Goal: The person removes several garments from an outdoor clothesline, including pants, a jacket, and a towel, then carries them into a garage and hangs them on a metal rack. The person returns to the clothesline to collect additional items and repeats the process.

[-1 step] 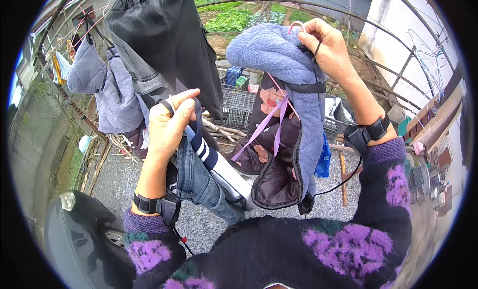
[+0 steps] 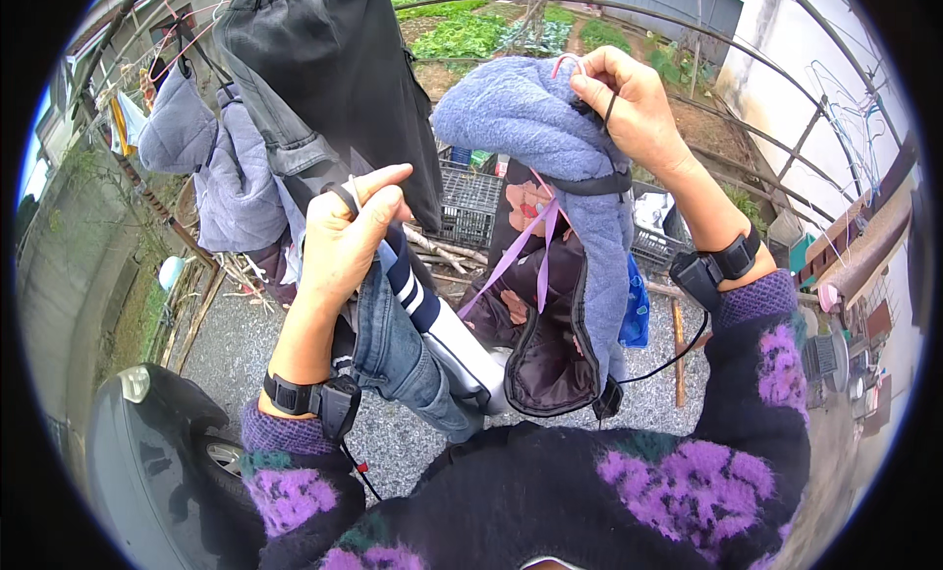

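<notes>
My right hand [image 2: 629, 103] is raised, fingers pinched on a black cord at the top of a blue fleece garment [image 2: 604, 246]. A pink hanger hook [image 2: 567, 63] pokes out beside those fingers. The garment hangs down, showing a dark flowered side [image 2: 516, 216], purple ribbons [image 2: 511, 260] and a black band. My left hand [image 2: 346, 231] is closed at chest height, with a thin loop showing at its index finger. Blue jeans [image 2: 403, 359] and a white and navy striped garment [image 2: 442, 329] hang below that fist; the exact grip on them is hidden.
Dark trousers [image 2: 329, 79] and grey-blue quilted pieces [image 2: 236, 192] hang at the left. Behind are black crates [image 2: 467, 201] and sticks. A dark car [image 2: 157, 452] stands at the lower left. Metal bars [image 2: 688, 25] arch overhead; hangers [image 2: 850, 118] hang by the right wall.
The right hand and the blue garment have shifted slightly left and down in view. My left hand sits slightly further right. Both grips look the same.
</notes>
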